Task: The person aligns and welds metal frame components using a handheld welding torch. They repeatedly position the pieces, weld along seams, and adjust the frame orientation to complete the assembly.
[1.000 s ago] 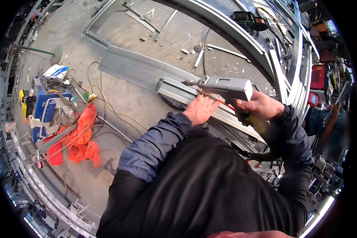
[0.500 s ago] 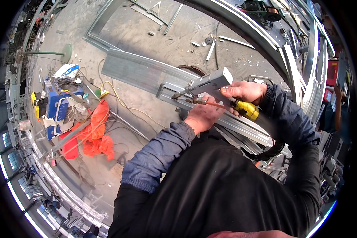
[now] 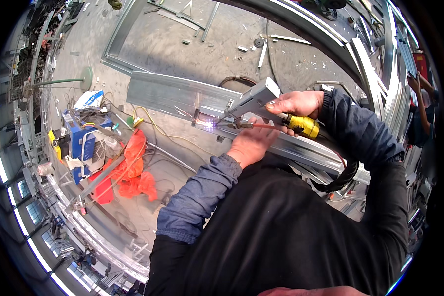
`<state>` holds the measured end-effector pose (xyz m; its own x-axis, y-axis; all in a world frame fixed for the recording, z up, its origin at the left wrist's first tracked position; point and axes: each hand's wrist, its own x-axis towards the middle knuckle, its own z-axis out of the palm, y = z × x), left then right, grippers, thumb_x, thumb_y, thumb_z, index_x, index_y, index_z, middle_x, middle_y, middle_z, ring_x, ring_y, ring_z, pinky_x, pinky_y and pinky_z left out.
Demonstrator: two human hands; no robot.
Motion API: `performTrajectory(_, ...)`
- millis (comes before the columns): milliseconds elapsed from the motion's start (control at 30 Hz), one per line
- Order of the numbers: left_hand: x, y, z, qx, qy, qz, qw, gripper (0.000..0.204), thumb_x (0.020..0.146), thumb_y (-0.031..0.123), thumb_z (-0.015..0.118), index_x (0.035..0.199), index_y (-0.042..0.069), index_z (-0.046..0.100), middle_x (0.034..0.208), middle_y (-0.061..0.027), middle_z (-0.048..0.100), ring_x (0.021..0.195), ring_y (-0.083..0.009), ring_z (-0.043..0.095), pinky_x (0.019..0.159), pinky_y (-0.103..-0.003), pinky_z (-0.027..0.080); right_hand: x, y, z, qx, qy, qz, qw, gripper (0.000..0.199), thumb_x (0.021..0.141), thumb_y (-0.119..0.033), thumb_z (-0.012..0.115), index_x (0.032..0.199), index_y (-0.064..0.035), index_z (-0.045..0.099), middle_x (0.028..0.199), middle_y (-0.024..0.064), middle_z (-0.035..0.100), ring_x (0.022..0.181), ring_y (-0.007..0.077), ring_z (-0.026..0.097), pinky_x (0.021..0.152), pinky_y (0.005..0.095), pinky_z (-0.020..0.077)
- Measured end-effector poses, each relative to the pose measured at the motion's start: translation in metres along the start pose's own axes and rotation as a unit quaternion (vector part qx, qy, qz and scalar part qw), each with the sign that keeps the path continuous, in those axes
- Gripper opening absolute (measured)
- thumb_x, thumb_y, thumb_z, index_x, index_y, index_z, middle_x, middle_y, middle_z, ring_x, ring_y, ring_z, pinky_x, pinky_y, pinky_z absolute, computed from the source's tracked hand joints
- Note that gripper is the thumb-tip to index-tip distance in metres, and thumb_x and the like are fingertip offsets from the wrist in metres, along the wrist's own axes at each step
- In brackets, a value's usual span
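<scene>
My right hand (image 3: 297, 105) is wrapped round the handle of a grey handheld welding gun (image 3: 255, 97), with yellow tape (image 3: 303, 126) low on its grip. The gun's nozzle points left and down at a galvanized metal profile (image 3: 232, 134). A bright violet-white glow (image 3: 210, 123) with sparks burns at the tip, by the end of a short crosspiece. My left hand (image 3: 252, 143) lies with fingers stretched out under the gun, beside its brass fitting and red hose (image 3: 266, 127). Its fingertips are partly hidden by the gun.
A wide metal channel (image 3: 163, 93) runs off to the far left, joining a larger frame (image 3: 114, 44). On the floor at left are a blue machine (image 3: 81, 148), orange cloth (image 3: 135, 167) and a yellow cable (image 3: 158, 129). Metal strips (image 3: 367, 74) are stacked at right; another person's arm (image 3: 415, 84) shows beyond.
A glow and sparks have appeared at the nozzle tip. The gun has shifted slightly left with my right hand. My left hand stays nearly in place, and the view has turned a little.
</scene>
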<state>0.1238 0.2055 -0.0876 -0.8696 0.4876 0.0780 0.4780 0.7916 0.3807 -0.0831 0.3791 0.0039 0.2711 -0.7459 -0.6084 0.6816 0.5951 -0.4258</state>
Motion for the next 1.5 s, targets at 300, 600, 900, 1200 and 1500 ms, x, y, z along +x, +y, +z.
performTrajectory(300, 0.003, 0.002, -0.009, 0.023, -0.031, 0.002, 0.999, 0.078, 0.073, 0.029, 0.092, 0.144, 0.018, 0.064, 0.135, -0.0076, 0.067, 0.131, -0.0303, 0.065, 0.119, -0.053, 0.046, -0.001, -0.001, -0.001, -0.047, -0.025, -0.013, 0.999, 0.056, 0.118, -0.055, 0.051, 0.151, -0.0117, 0.063, 0.081, 0.0048, 0.068, 0.067, 0.0153, 0.069, 0.064, 0.0307, 0.0582)
performTrajectory(600, 0.004, 0.004, -0.02, 0.003, -0.055, -0.009, 0.998, 0.084, 0.069, 0.034, 0.097, 0.144, 0.017, 0.064, 0.134, -0.0096, 0.065, 0.127, -0.0329, 0.067, 0.101, -0.046, 0.06, 0.005, 0.012, -0.014, -0.028, -0.011, -0.003, 1.0, 0.057, 0.113, -0.057, 0.06, 0.121, -0.0018, 0.069, 0.081, 0.0103, 0.073, 0.068, 0.0199, 0.074, 0.063, 0.0338, 0.0607)
performTrajectory(900, 0.006, 0.006, -0.021, -0.007, -0.015, -0.02, 1.0, 0.055, 0.073, 0.022, 0.087, 0.125, 0.018, 0.068, 0.123, -0.0076, 0.069, 0.121, -0.0351, 0.064, 0.109, -0.052, 0.051, 0.001, 0.005, -0.01, -0.049, -0.029, -0.002, 0.998, 0.056, 0.114, -0.058, 0.059, 0.141, -0.0089, 0.065, 0.082, 0.0071, 0.07, 0.066, 0.0174, 0.07, 0.062, 0.0336, 0.0601)
performTrajectory(1200, 0.008, 0.004, -0.022, -0.015, -0.027, -0.011, 0.999, 0.06, 0.07, 0.027, 0.091, 0.125, 0.018, 0.069, 0.126, -0.0079, 0.069, 0.124, -0.0339, 0.063, 0.113, -0.054, 0.047, -0.005, 0.003, -0.005, -0.072, -0.035, -0.006, 0.997, 0.058, 0.114, -0.059, 0.058, 0.143, -0.0094, 0.065, 0.083, 0.0065, 0.071, 0.067, 0.0162, 0.07, 0.063, 0.0326, 0.0596)
performTrajectory(1500, 0.004, 0.001, -0.015, 0.004, -0.029, 0.003, 1.0, 0.06, 0.075, 0.028, 0.089, 0.131, 0.019, 0.07, 0.13, -0.0118, 0.069, 0.127, -0.0376, 0.062, 0.115, -0.055, 0.047, -0.005, 0.004, -0.009, -0.085, -0.034, -0.01, 0.996, 0.057, 0.113, -0.06, 0.059, 0.144, -0.0124, 0.064, 0.082, 0.0054, 0.071, 0.066, 0.0163, 0.07, 0.063, 0.0331, 0.0596)
